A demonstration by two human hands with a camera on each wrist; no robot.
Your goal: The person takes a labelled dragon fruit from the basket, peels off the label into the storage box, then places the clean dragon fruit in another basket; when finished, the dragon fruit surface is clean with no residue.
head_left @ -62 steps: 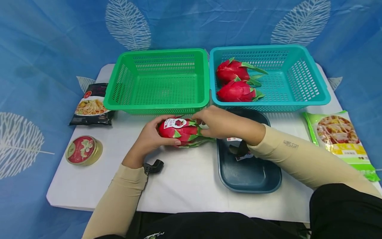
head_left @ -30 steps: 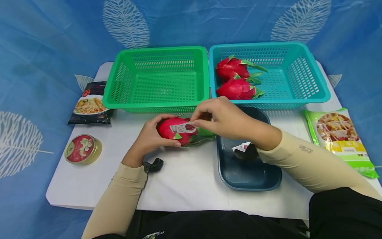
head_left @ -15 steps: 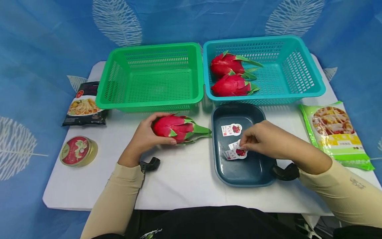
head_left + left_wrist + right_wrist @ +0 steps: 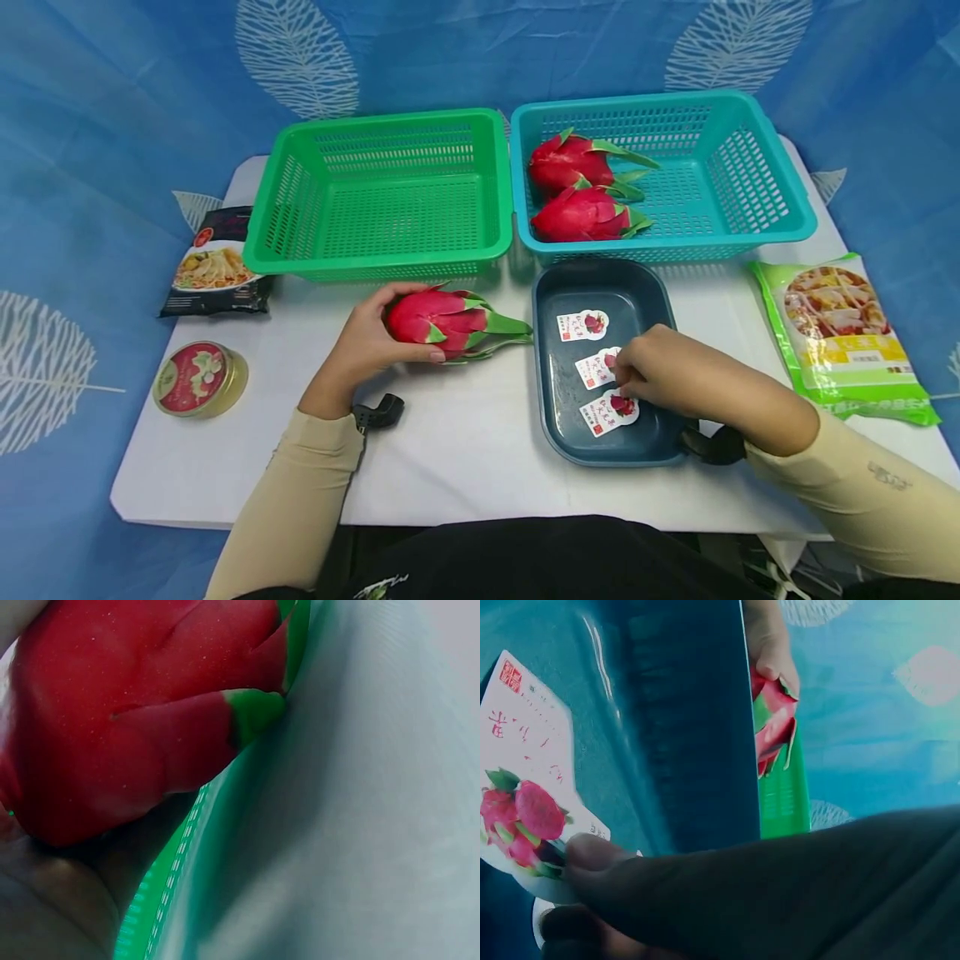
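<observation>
My left hand (image 4: 375,337) grips a red dragon fruit (image 4: 442,321) with green leaf tips, lying on the table in front of the green basket; its surface fills much of the left wrist view. My right hand (image 4: 663,371) is inside the dark blue tray (image 4: 558,442). Its thumb and fingers pinch the edge of a white label sticker (image 4: 536,780) printed with dragon fruit. In the head view this sticker (image 4: 603,412) is the lowest of three in the tray. The middle sticker (image 4: 595,369) is partly covered by my fingers; the upper sticker (image 4: 573,327) lies apart.
The green basket (image 4: 375,271) stands at the back left. Beside it, a turquoise basket (image 4: 720,200) holds two dragon fruits (image 4: 581,212). A black noodle packet (image 4: 213,271) and a round tin (image 4: 198,379) lie left; a green food bag (image 4: 847,342) lies right.
My right hand has peeled the sticker off the dragon fruit and carried it right, down into the tray. The left hand has kept its grip on the fruit.
</observation>
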